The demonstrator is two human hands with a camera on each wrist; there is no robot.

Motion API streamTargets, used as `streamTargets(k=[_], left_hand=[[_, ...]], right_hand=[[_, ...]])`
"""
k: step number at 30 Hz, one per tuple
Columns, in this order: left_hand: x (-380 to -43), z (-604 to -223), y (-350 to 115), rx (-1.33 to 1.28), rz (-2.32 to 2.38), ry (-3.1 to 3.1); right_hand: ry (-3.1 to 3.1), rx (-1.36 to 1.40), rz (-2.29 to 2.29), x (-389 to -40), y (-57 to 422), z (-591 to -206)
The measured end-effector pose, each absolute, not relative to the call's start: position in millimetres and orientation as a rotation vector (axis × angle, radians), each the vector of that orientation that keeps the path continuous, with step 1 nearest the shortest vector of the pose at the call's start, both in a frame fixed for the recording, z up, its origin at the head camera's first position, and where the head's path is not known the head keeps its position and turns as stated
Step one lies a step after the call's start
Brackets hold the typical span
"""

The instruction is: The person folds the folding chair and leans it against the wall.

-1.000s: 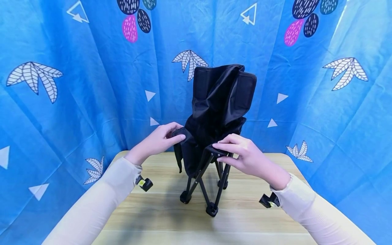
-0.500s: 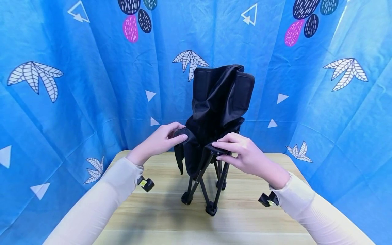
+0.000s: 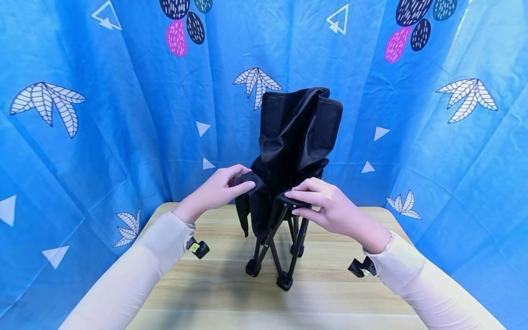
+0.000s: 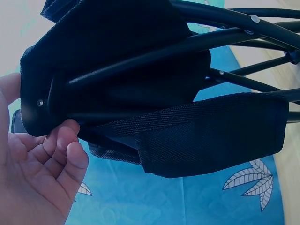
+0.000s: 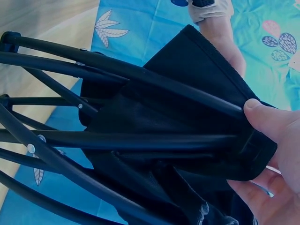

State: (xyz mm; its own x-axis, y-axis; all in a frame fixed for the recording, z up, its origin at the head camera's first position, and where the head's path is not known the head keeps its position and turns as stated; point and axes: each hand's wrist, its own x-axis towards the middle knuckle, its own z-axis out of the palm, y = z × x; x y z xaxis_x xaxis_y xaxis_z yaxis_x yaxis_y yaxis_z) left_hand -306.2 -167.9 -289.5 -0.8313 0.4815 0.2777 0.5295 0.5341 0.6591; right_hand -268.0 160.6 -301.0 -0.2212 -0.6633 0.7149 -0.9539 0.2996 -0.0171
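A small black folding camp chair (image 3: 288, 128) stands upright on its feet, its legs crossed and drawn close together. My left hand (image 3: 212, 188) pinches the front end of the armrest on the left, thumb on top. In the left wrist view, the fingers of the left hand (image 4: 47, 173) curl under that corner, near a rivet; a fabric pouch (image 4: 215, 136) hangs alongside. My right hand (image 3: 334, 208) grips the right-hand front corner. The right wrist view has the thumb of the right hand (image 5: 281, 150) on one side of the fabric end and the fingers on the other.
The chair stands on a pale wooden table (image 3: 198, 293). Behind and at both sides hangs a blue patterned curtain (image 3: 136, 91), close to the table's back edge. Several crossed black tubes (image 5: 70, 140) form the legs below the seat.
The left hand has shifted slightly to the right with its armrest, and the left front foot with it. The chair is a little narrower. The right hand stays nearly in place.
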Motion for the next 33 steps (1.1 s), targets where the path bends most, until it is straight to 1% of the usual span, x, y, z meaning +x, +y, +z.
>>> streamTargets(k=[22,33], left_hand=[[-304,-287,-159,-0.935,-1.170,-2.662],[-300,-286,-152,-0.932,-1.172,-2.664]], right_hand=[[-1.958,1.454,0.583,-270,155,-299],[-2.078,1.354,0.662,-264,150,-293]])
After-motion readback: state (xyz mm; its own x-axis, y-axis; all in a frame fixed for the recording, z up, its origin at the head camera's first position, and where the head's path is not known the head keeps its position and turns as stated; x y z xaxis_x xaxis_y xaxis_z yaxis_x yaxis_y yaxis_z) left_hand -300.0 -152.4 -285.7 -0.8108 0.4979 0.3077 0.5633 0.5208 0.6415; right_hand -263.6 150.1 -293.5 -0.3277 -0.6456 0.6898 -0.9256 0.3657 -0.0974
